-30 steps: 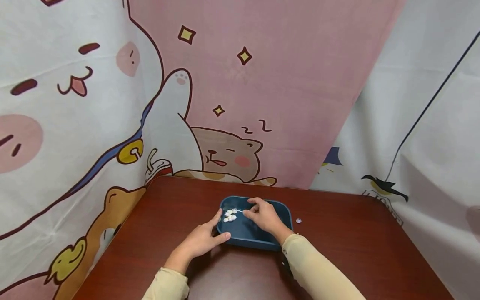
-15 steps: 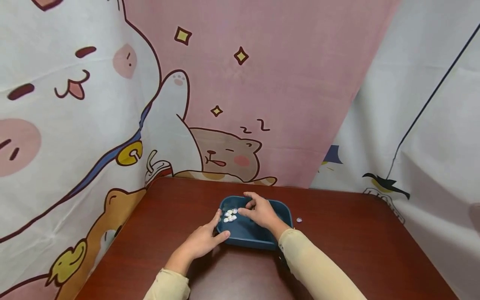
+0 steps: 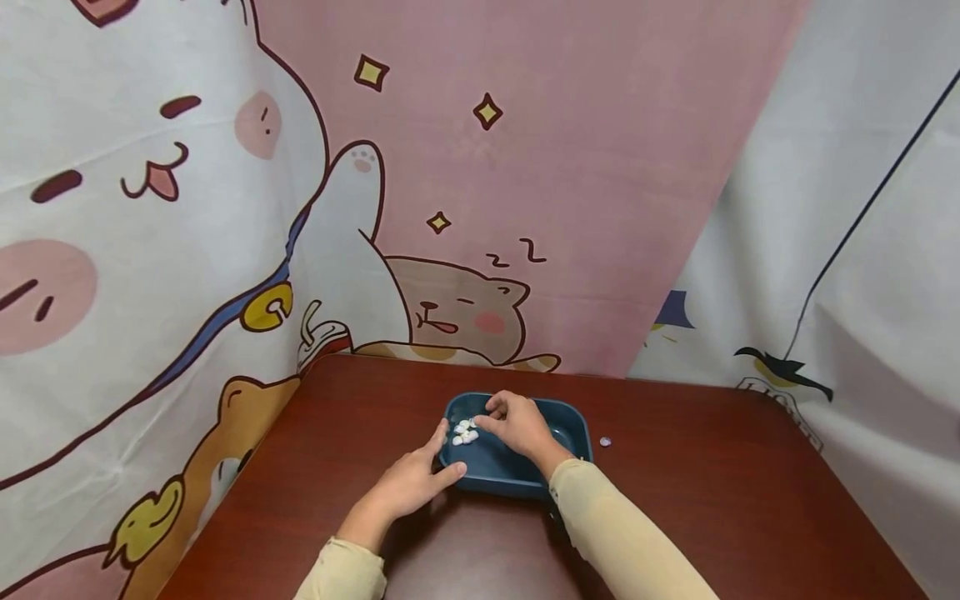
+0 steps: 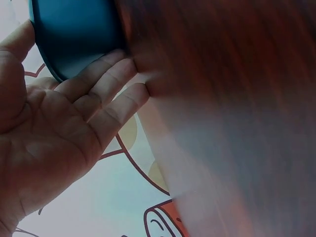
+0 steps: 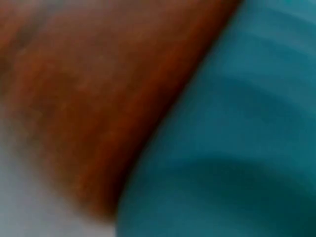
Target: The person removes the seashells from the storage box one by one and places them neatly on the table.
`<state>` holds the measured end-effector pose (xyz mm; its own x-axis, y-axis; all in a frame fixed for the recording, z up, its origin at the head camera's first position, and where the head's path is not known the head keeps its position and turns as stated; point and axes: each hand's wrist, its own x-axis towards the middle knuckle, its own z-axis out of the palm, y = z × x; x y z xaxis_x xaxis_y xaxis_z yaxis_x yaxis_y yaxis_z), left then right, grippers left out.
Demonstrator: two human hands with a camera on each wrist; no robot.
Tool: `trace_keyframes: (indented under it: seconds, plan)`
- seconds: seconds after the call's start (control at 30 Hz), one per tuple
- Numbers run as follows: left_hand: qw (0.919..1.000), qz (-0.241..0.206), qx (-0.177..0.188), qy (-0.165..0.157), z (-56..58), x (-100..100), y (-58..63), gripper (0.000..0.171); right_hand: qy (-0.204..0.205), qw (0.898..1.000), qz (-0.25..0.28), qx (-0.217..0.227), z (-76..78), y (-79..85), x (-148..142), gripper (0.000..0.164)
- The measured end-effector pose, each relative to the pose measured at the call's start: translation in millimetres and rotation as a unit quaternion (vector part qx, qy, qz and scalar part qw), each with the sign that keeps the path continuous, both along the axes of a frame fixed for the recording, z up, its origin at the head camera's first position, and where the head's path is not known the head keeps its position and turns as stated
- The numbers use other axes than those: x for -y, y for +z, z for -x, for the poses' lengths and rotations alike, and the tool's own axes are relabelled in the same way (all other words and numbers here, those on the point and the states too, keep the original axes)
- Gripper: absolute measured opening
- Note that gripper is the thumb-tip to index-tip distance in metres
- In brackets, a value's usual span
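A dark blue tray (image 3: 495, 482) sits on the table, with several small, whitish, roundish pieces (image 3: 465, 432) grouped at its left end. My left hand (image 3: 408, 483) rests against the tray's left end, thumb along the front side and fingers fairly straight. The left wrist view shows this hand (image 4: 64, 113) palm-on, its fingers reaching along the tray wall (image 4: 74, 39). Over the tray, my right hand (image 3: 521, 427) has its thumb tip right at the group of pieces; its bent fingers stand apart from the thumb. In the right wrist view only the blurred tray (image 5: 227, 133) and the tabletop show.
One small pale piece (image 3: 605, 442) lies on the table, just off the tray's right end. The reddish-brown tabletop (image 3: 697, 500) extends around the tray. Behind and left of it hangs a cartoon-printed cloth (image 3: 570, 208).
My right hand has moved a little left inside the tray, its thumb now at the whitish pieces. My left hand stays at the tray's left end.
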<state>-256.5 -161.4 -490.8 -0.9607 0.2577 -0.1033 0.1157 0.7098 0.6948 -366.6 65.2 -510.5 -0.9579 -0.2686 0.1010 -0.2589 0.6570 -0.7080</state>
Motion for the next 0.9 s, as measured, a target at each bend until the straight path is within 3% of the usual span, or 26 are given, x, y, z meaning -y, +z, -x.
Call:
trace_keyframes:
  seconds: [0.2, 0.43, 0.73, 0.9]
  plan:
    - [1.0000, 0.001, -0.001, 0.006, -1.0, 0, 1.8, 0.093, -0.013, 0.999, -0.029, 0.024, 0.1, -7.5, 0, 0.052]
    - [1.0000, 0.004, 0.002, 0.009, -1.0, 0, 1.0, 0.091, 0.042, 0.998, -0.024, 0.033, 2.0, -13.2, 1, 0.050]
    - [0.9999, 0.008, 0.009, 0.012, -1.9, 0, 1.0, 0.090, 0.068, 0.997, -0.034, 0.033, 0.3, -16.1, 1, 0.052]
    - [0.9998, 0.010, 0.012, 0.014, -1.6, -2, 1.1, 0.089, 0.088, 0.993, -0.069, 0.030, -1.1, -14.2, 1, 0.057]
